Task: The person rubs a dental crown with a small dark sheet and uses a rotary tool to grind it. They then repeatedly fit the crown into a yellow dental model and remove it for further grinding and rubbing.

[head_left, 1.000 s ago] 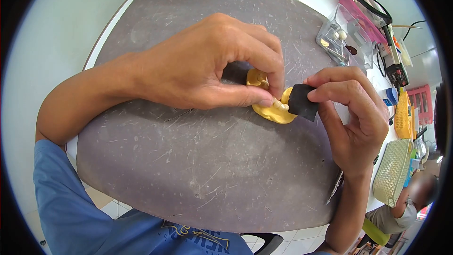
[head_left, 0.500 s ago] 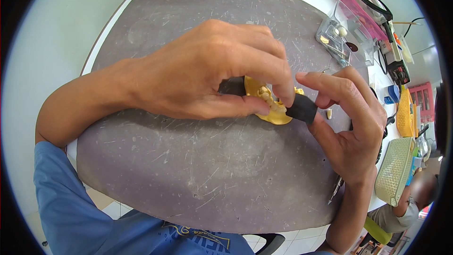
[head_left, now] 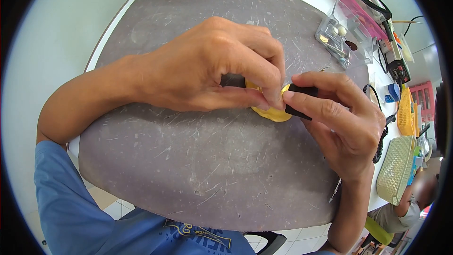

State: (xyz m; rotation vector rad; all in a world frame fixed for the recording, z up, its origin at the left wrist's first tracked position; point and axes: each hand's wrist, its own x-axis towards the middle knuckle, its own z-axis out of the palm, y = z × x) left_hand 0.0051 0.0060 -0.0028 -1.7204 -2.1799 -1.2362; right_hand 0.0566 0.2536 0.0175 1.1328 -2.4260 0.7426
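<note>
While left hand (head_left: 203, 66) pinches the yellow cast (head_left: 273, 113) between thumb and fingertips, low over the desk (head_left: 212, 174) centre, right hand (head_left: 344, 127) pinches a black block (head_left: 302, 89) against the cast's right edge; looks like mid-rubbing step; next move needs firm cast hold, light block pressure
</note>
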